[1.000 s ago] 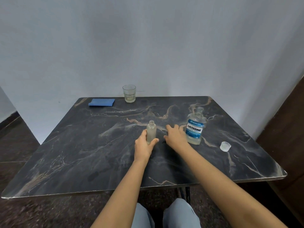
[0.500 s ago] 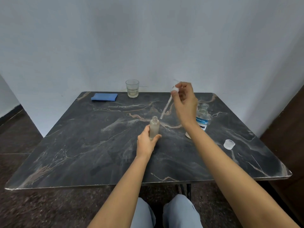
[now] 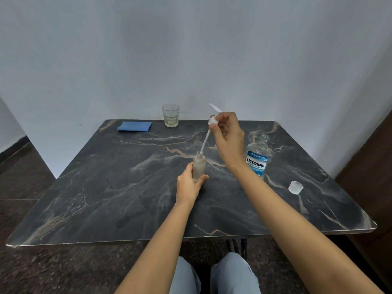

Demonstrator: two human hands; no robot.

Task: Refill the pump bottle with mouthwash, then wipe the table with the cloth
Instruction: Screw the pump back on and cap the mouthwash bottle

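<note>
Dark marbled table (image 3: 106, 198) against a pale wall: at its middle, just below the frame's centre, stands the small frosted pump bottle (image 3: 199, 167), upright and open-necked. Our left hand (image 3: 188, 185) wraps its lower half, fingers and thumb curled round it, as it did a second ago.

What has changed is on the right. A second ago our right hand (image 3: 228, 139) lay low on the tabletop beside the bottle. Half a second ago it was up in the air with the pump head, the tube hanging clear of the neck. Now it pinches the white pump head (image 3: 213, 120) between thumb and fingertips. The dip tube (image 3: 205, 141) slants down and left, and its tip meets the bottle's mouth. Whether the tip is already inside or only at the rim, we cannot quite tell.

We judge from this that pouring is over and the pump is going back in. What is left is seating and screwing it down, then the wipe.

Right of centre, the Listerine mouthwash bottle (image 3: 258, 160) stands uncapped, partly behind our right wrist. Its clear cap (image 3: 295, 187) lies well apart, toward the right edge. At the back of the table sit a drinking glass (image 3: 170, 115) and, left of it, the folded blue cloth (image 3: 135, 126), untouched.
</note>
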